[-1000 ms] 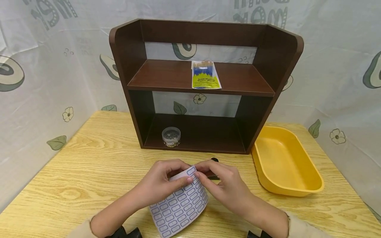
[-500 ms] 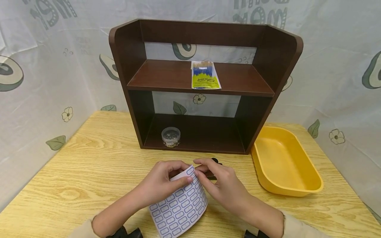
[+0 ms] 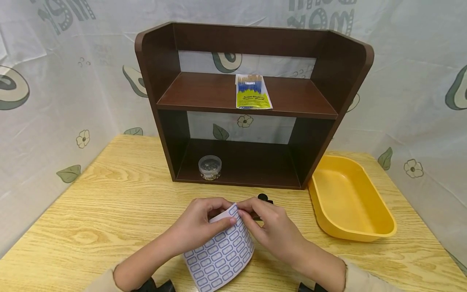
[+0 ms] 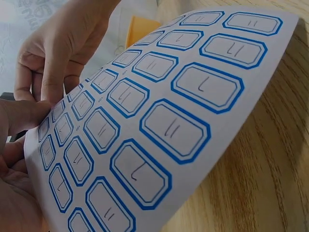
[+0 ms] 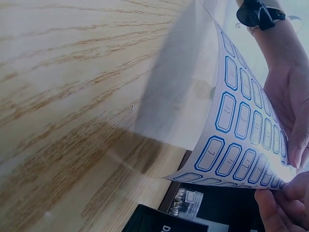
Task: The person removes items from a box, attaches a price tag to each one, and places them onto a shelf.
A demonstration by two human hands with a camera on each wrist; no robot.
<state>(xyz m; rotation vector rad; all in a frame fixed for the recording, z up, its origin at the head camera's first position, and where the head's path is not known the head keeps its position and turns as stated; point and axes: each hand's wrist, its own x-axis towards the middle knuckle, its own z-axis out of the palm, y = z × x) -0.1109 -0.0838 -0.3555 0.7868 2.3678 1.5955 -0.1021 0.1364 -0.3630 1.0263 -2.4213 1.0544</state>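
Observation:
A white sheet of blue-bordered sticker labels (image 3: 220, 255), each with small pen marks, is held up at a tilt above the wooden table, its lower part curving. My left hand (image 3: 198, 223) grips its upper edge, thumb across the front and fingers behind. At the top right corner, my right hand (image 3: 270, 225) pinches at the corner label with thumb and index finger. Whether that label is peeling is too small to tell. In the left wrist view the label sheet (image 4: 176, 128) spans the middle, with the right hand (image 4: 63, 48) beyond it.
A dark brown shelf (image 3: 255, 184) stands behind the hands. It holds a paintbrush pack (image 3: 253, 95) above and a clear round jar (image 3: 209, 168) below. A yellow tray (image 3: 343, 190) sits at right. Something black (image 3: 262, 197) lies partly hidden behind my right hand.
My right index finger lifted slightly off the sheet's corner half a second ago and is now back down there. The left hand and sheet have barely moved.

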